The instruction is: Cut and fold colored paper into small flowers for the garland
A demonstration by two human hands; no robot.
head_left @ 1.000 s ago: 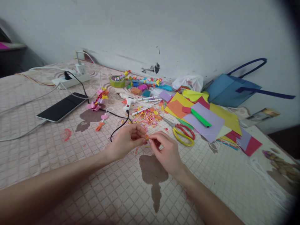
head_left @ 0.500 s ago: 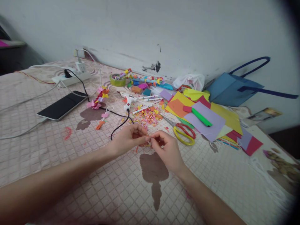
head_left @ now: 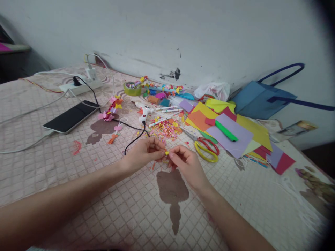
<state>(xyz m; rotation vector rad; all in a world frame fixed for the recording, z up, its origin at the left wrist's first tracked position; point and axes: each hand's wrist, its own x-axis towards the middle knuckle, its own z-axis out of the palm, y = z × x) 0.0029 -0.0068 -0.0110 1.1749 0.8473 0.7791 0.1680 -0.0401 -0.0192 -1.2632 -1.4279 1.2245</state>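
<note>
My left hand (head_left: 143,153) and my right hand (head_left: 186,164) meet over the patterned pink cloth (head_left: 78,181), fingertips pinched together on a tiny yellow paper piece (head_left: 166,152). Both hands are closed in a pinch. Just beyond them lies a heap of coloured paper scraps (head_left: 164,129). Yellow-and-red scissors (head_left: 206,147) lie to the right of my right hand. A white glue gun (head_left: 143,111) with a black cord (head_left: 133,139) lies behind my left hand.
Coloured paper sheets (head_left: 230,132) with a green marker (head_left: 225,130) spread at right, a blue bag (head_left: 259,99) behind them. A phone (head_left: 70,117), power strip (head_left: 80,87) and cables lie at left. A tape roll (head_left: 132,89), pens and a paper-flower string (head_left: 111,108) sit near the wall.
The hands have stayed pinched together in nearly the same place. The small yellow piece now shows between the fingertips, and the view has shifted slightly.
</note>
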